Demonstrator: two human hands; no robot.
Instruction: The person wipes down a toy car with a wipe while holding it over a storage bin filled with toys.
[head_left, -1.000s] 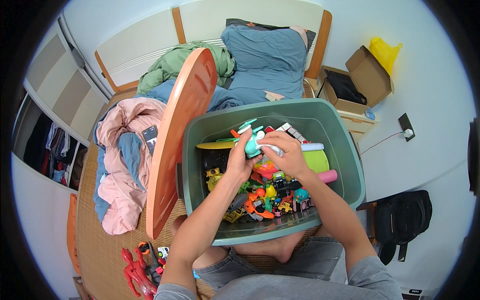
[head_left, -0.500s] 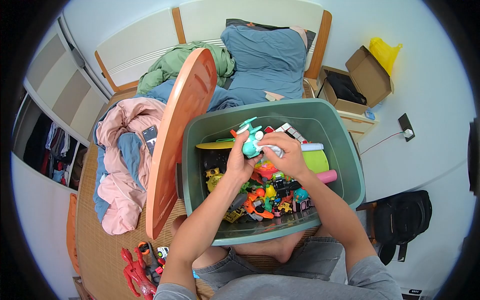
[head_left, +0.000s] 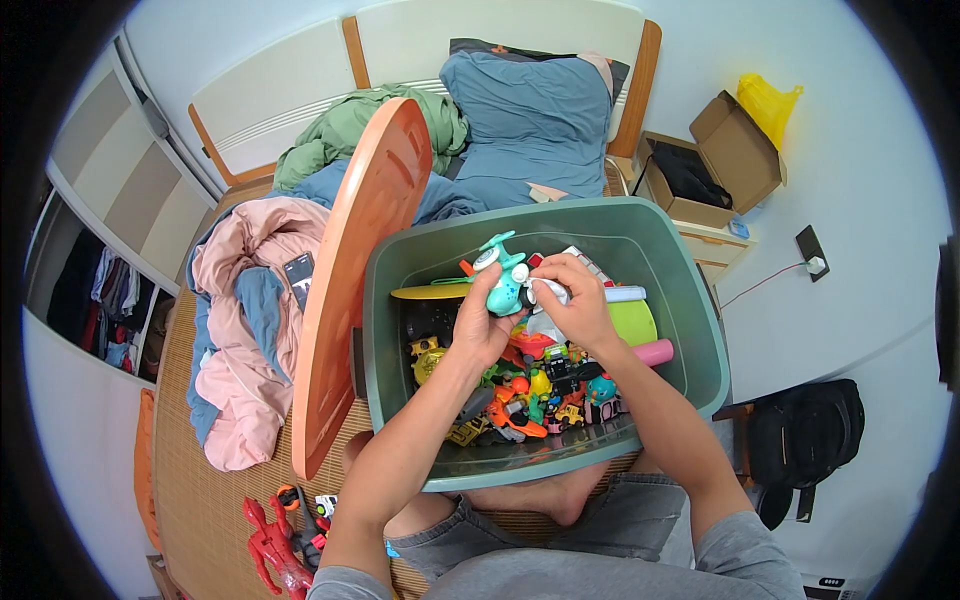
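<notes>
A teal toy plane (head_left: 506, 290) with a propeller-like top and white round parts is gripped in my left hand (head_left: 480, 328), above the open bin. My right hand (head_left: 580, 302) pinches a crumpled white wipe (head_left: 543, 326) right against the toy's right side. Part of the wipe is hidden behind the fingers. Beneath both hands, the green plastic bin (head_left: 700, 345) holds a heap of small toys, among them an orange toy vehicle (head_left: 520, 422) and a yellow toy (head_left: 541, 383). A pink cylinder (head_left: 654, 352) leans at the bin's right side.
An orange lid (head_left: 350, 290) stands on edge along the bin's left side. Left of it lies pink bedding (head_left: 250, 400) with a phone (head_left: 299, 278) on top. A red figure (head_left: 275, 550) rests on the mat at lower left. A black backpack (head_left: 805, 435) is at right.
My right hand has shifted slightly, and more of the white wipe shows below its fingers. The toy plane has turned a little in my left hand.
</notes>
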